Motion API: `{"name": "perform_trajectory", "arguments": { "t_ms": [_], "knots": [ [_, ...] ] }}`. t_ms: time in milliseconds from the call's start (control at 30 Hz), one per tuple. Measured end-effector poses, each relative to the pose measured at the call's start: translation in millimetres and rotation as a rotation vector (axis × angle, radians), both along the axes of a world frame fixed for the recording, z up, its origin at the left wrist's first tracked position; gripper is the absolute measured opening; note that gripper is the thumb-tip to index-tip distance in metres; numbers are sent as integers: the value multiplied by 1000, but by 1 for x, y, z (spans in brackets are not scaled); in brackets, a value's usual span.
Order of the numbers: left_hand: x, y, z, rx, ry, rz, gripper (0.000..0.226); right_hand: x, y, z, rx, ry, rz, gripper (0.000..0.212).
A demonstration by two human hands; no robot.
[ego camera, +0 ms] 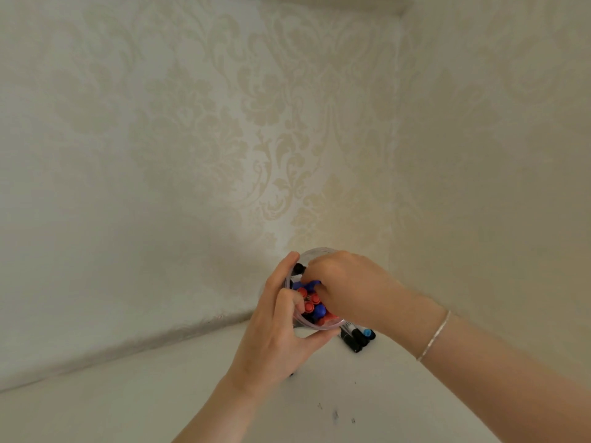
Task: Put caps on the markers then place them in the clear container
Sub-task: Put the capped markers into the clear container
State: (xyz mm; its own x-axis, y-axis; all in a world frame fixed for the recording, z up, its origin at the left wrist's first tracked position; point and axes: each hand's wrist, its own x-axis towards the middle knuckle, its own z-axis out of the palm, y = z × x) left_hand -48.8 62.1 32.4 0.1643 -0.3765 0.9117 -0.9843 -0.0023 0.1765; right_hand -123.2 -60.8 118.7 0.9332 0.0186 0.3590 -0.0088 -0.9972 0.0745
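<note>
Head view: markers [311, 306] stand upright, caps up, in clear container [316, 252]; left fingers [289, 302] grasp it, right unclear.

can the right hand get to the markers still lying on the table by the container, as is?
Probably yes. The loose markers lie on the table just under the right hand, nothing covering them. That hand's fingers are down among the capped markers in the clear container, so it must lift out first.
</note>
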Motion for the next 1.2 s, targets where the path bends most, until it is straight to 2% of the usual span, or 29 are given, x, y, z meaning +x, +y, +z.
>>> {"name": "perform_trajectory", "arguments": {
  "t_ms": [200,333,467,533,633,733,900,1200],
  "knots": [
    [-1,-3,-1,-7,-24,-2,45,2,1,-2,-49,40,30,17],
    [-1,-2,-3,-2,-39,-4,45,1,2,0,-134,96,49,22],
    [-3,-3,-7,-16,-57,9,47,-2,6,8,-44,112,38,27],
    [-2,-4,-8,-22,-47,12,48,-3,6,8,31,137,50,24],
    [0,-4,-7,-20,-36,5,46,-1,5,3,30,145,61,17],
    [1,-4,-6,-17,-41,6,46,4,1,-1,30,132,39,21],
    [0,-3,-8,-19,-36,16,49,4,-6,1,187,151,106,49],
    [0,-3,-16,7,-53,39,47,5,-9,-3,158,248,101,41]
  ]
}}
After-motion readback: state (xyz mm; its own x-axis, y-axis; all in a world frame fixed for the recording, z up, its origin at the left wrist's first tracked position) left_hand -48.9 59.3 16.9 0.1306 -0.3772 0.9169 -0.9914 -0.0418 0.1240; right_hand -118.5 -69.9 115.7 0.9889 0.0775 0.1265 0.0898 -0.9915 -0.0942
